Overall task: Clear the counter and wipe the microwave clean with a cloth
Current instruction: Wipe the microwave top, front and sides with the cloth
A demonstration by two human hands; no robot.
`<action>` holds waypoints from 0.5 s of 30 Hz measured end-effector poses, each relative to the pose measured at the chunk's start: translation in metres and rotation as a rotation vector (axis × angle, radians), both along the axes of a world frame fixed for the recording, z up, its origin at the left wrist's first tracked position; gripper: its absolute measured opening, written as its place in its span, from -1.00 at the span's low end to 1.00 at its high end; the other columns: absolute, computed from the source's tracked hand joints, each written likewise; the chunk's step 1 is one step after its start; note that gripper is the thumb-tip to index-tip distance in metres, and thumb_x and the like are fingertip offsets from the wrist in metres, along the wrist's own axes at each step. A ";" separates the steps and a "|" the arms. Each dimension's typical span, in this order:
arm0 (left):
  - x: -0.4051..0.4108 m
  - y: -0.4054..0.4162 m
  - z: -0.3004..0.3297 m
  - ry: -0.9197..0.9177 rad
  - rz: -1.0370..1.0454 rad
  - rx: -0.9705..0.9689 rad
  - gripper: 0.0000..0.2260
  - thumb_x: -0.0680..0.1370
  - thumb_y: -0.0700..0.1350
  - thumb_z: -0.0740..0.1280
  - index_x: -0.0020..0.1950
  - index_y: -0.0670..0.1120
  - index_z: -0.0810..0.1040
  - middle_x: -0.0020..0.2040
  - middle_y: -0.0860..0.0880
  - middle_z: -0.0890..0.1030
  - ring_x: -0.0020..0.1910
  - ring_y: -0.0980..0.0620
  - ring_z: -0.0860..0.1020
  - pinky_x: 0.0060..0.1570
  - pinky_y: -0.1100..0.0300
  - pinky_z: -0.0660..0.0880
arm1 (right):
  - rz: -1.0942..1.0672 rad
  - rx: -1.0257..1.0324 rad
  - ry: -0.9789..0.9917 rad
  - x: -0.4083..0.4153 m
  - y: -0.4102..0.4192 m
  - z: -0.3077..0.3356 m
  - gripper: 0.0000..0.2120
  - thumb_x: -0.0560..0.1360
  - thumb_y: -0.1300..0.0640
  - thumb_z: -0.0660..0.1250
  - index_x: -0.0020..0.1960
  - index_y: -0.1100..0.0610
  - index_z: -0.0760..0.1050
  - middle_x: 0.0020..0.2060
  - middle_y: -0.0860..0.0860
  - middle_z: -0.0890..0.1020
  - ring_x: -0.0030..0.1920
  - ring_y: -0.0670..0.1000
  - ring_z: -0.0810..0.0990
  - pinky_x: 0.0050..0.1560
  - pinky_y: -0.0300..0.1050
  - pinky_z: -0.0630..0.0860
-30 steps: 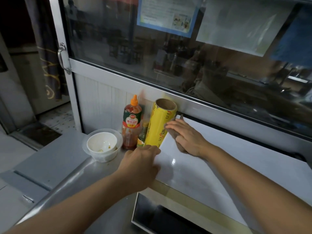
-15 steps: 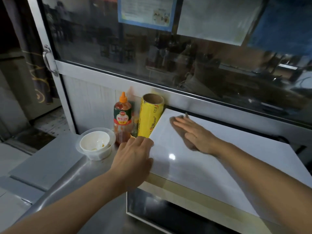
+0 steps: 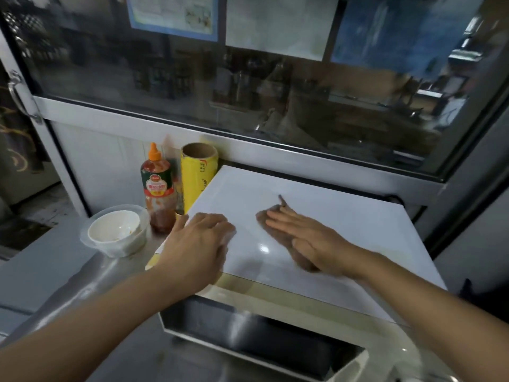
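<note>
Wiping is in progress, so the task looks about half done, in my judgement. On the left part of the steel tabletop (image 3: pixel 63 274) three things stand: a clear plastic bowl (image 3: pixel 117 230) with a white inner cup and some food rests, then a soft red sauce bottle (image 3: pixel 159 193) with an orange tip, then a yellow roll of wrap (image 3: pixel 199 176) on a cardboard tube, upright and touching the side of the microwave. These are not yet cleared, it seems.

The left hand (image 3: pixel 197 244) rests on the left edge of the microwave (image 3: pixel 344 224), fingers loosely curved over the corner, holding nothing that I can see; probably it steadies the box. The top of the microwave is flat, white and glossy, with a small light reflection. The right hand (image 3: pixel 305 238) lies flat with fingers straight and close together, pressing a thin brownish cloth (image 3: pixel 276 210) on the middle of this top. The cloth looks limp, maybe damp; only its edges show around the fingers. The dark glass door below appears not wiped yet, but I cannot tell for sure.
</note>
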State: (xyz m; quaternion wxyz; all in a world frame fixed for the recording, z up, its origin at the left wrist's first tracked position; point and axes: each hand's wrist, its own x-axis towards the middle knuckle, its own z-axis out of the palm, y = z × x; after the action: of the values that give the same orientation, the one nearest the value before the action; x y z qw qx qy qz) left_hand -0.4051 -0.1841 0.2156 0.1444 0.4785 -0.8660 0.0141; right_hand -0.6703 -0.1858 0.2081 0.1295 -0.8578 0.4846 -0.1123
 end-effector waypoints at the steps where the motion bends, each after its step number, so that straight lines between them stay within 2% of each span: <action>1: -0.006 0.003 -0.002 -0.017 -0.012 0.013 -0.70 0.45 -0.04 0.13 0.09 0.07 0.55 0.14 0.10 0.57 0.14 -0.04 0.52 0.08 -0.01 0.40 | -0.080 0.005 0.009 -0.009 -0.012 0.002 -0.52 0.61 0.19 0.04 0.50 -0.08 0.10 0.51 -0.19 0.05 0.51 -0.17 -0.10 0.51 -0.04 0.00; 3: -0.015 0.006 -0.007 -0.066 0.003 0.048 -0.66 0.45 -0.01 -0.01 0.05 0.07 0.51 0.11 0.14 0.52 0.12 -0.01 0.49 0.01 0.07 0.34 | -0.221 0.018 0.058 -0.021 -0.031 0.005 -0.52 0.63 0.19 -0.01 0.51 -0.09 0.06 0.52 -0.18 0.01 0.52 -0.14 -0.10 0.51 -0.01 0.00; 6: -0.019 0.010 -0.006 -0.109 0.053 0.072 -0.66 0.46 0.00 -0.02 0.07 0.07 0.49 0.14 0.13 0.50 0.15 -0.02 0.47 0.06 0.03 0.27 | -0.270 -0.026 0.108 -0.012 -0.027 0.006 -0.50 0.62 0.19 -0.02 0.53 -0.03 0.02 0.53 -0.14 -0.03 0.52 -0.09 -0.13 0.45 -0.20 -0.13; 9: -0.024 0.016 -0.001 -0.156 0.077 0.106 -0.69 0.54 -0.03 0.04 0.18 0.05 0.48 0.23 0.09 0.47 0.23 -0.03 0.43 0.23 -0.06 0.22 | -0.108 -0.085 0.091 -0.005 0.021 0.000 -0.48 0.59 0.15 0.00 0.53 -0.01 0.02 0.52 -0.14 -0.02 0.52 -0.11 -0.15 0.44 -0.29 -0.24; 12: -0.039 0.024 0.005 -0.105 0.084 0.110 -0.73 0.56 -0.06 0.15 0.23 0.03 0.46 0.29 0.08 0.45 0.28 -0.03 0.39 0.29 -0.06 0.17 | 0.084 -0.109 0.042 -0.021 0.073 -0.008 -0.50 0.58 0.01 -0.04 0.51 -0.02 0.05 0.52 -0.15 0.05 0.52 -0.13 -0.11 0.50 -0.22 -0.16; 15: -0.064 0.034 0.006 -0.053 0.005 0.091 -0.73 0.57 -0.07 0.16 0.25 0.00 0.45 0.28 0.08 0.45 0.29 -0.02 0.39 0.31 -0.02 0.17 | 0.028 -0.054 0.031 -0.068 0.070 -0.005 -0.51 0.61 -0.09 -0.09 0.51 0.00 0.07 0.52 -0.12 0.06 0.53 -0.12 -0.09 0.51 -0.14 -0.09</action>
State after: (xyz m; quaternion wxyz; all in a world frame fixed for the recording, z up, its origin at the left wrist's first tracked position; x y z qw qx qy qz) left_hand -0.4687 -0.1501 0.2217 0.0995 0.4863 -0.8680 -0.0121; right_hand -0.7385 -0.1158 0.2036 0.1003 -0.8693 0.4713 -0.1101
